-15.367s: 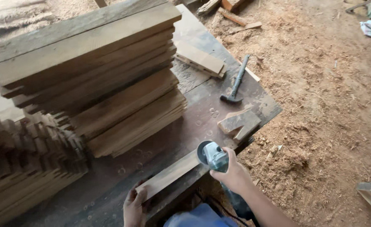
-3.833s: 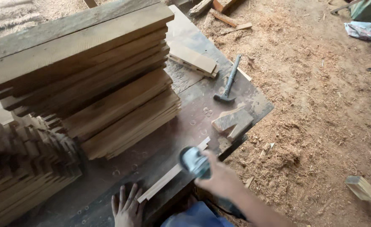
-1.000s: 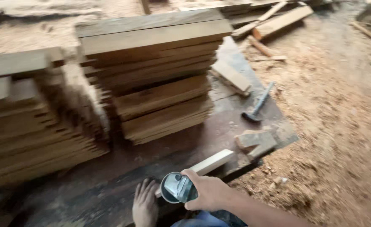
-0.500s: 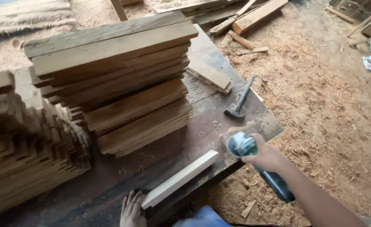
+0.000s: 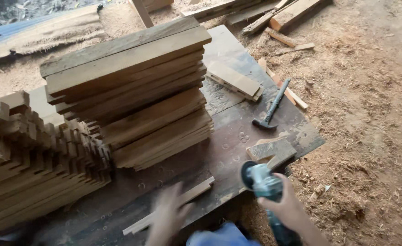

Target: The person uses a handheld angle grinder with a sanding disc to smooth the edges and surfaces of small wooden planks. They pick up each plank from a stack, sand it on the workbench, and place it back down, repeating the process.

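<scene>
My right hand (image 5: pixel 286 207) grips a teal angle grinder (image 5: pixel 261 179) at the workbench's near right corner, its disc facing the bench edge. My left hand (image 5: pixel 168 218) is blurred with motion, fingers spread, hovering over the near end of a narrow pale wooden strip (image 5: pixel 173 204) that lies along the bench's front edge. I cannot tell whether the hand touches the strip.
Dark workbench (image 5: pixel 228 136) carries a tall stack of planks (image 5: pixel 132 91), another stack of notched pieces (image 5: pixel 32 159) at left, a hammer (image 5: pixel 270 105), a flat board (image 5: pixel 234 80) and wood blocks (image 5: pixel 271 151). Sawdust-covered ground (image 5: pixel 365 118) with scrap timber (image 5: pixel 283 13) lies to the right.
The grinder has come back toward the bench's near corner, closer to me. My left hand has lifted off the strip's end and moves quickly. The strip now lies on edge, looking thinner.
</scene>
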